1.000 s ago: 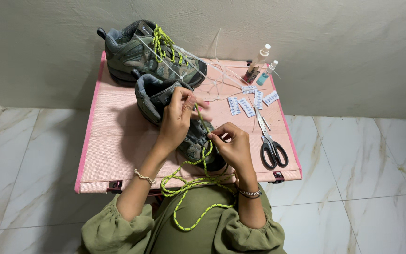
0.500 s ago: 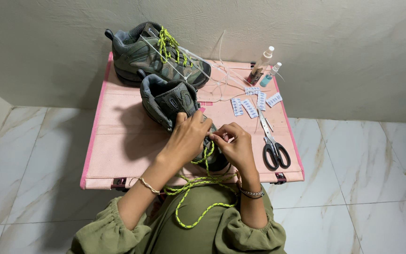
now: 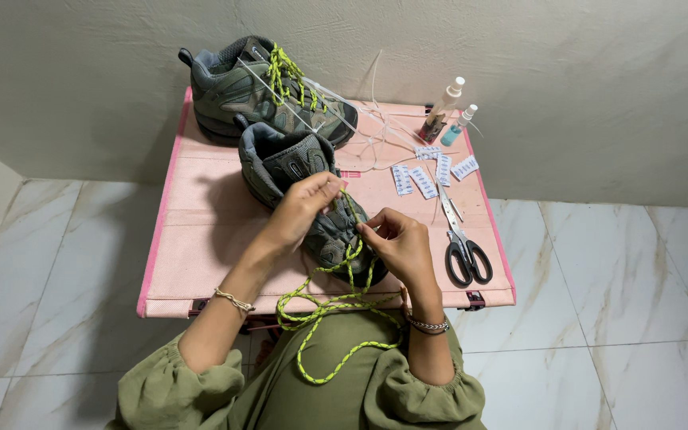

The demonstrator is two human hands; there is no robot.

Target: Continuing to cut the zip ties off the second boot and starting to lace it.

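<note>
— Left hand (image 3: 300, 209)?
— Resting on the near shoe (image 3: 306, 191), fingers (image 3: 324, 189) curled and pressed together over the tongue, apparently pinching the lace (image 3: 330, 304) there, though hard to tell from above.

— Right hand (image 3: 401, 245)?
— Just beside the shoe's toe, thumb and forefinger pinching a stretch of that same yellow-green lace.

— And the rest of the lace?
— Trailing off the front edge of the bench (image 3: 201, 239), looped loosely over the lap, one end dangling on the green clothing.

— Position of the shoe?
— Middle of the pink bench, toe toward the person, heel opening toward the wall.

— Anything behind?
— Second shoe (image 3: 256, 91), already laced in the same colour, lying across the far edge, touching or nearly touching the near one's heel.

— To the right?
— Black-handled scissors (image 3: 462, 239) near the right hand, blades pointing away. Beyond those, small white packets (image 3: 428, 175) scattered flat. Two bottles (image 3: 449, 107) upright at the far right corner, one taller, one short with blue liquid. Thin white strings (image 3: 376, 119) strewn between the far shoe and the bottles.
</note>
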